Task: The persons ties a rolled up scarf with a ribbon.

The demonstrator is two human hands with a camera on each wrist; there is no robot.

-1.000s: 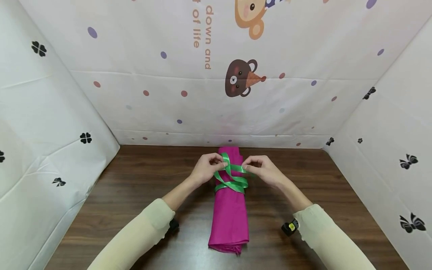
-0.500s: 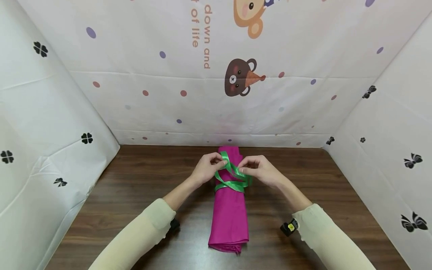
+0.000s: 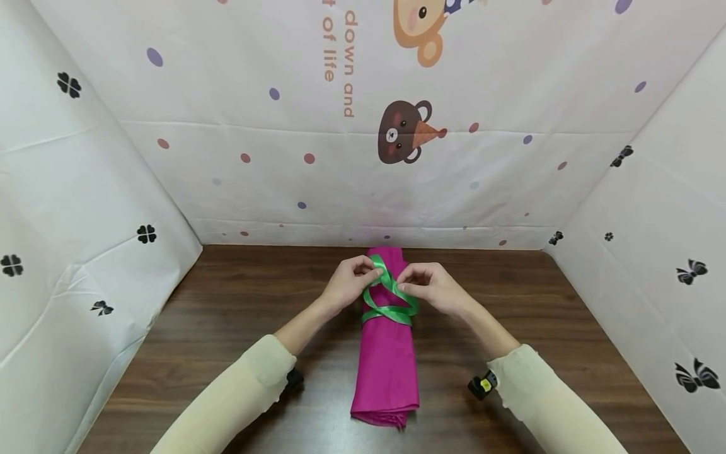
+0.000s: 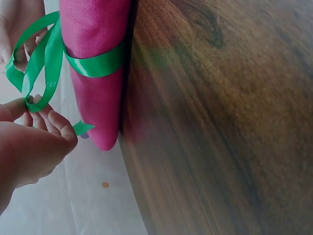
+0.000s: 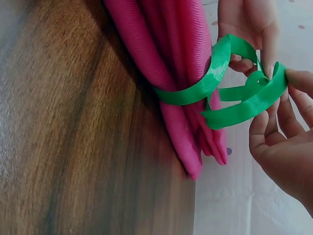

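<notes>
A rolled magenta cloth [image 3: 386,369] lies lengthwise on the table, its far end by the back wall. Green satin ribbon [image 3: 395,313] goes round its upper half, with loose loops standing above the cloth. My left hand [image 3: 348,282] pinches one part of the ribbon between thumb and fingers, at the cloth's left side. From the right, my right hand [image 3: 433,287] pinches another part of it. In the right wrist view the ribbon [image 5: 244,110] forms a loop held at the right thumb and fingers. The left wrist view shows a short ribbon end [image 4: 83,128] beyond the left fingers.
The dark wooden table [image 3: 244,296] extends to both sides of the cloth. A white printed sheet [image 3: 255,183] hangs behind it, and similar white sheets flank it left and right. A black wrist camera [image 3: 482,384] sits under the right forearm.
My right hand has moved a little left, toward my left hand, bringing its ribbon across the other strand. The left hand stays nearly in place. The cloth has not visibly moved.
</notes>
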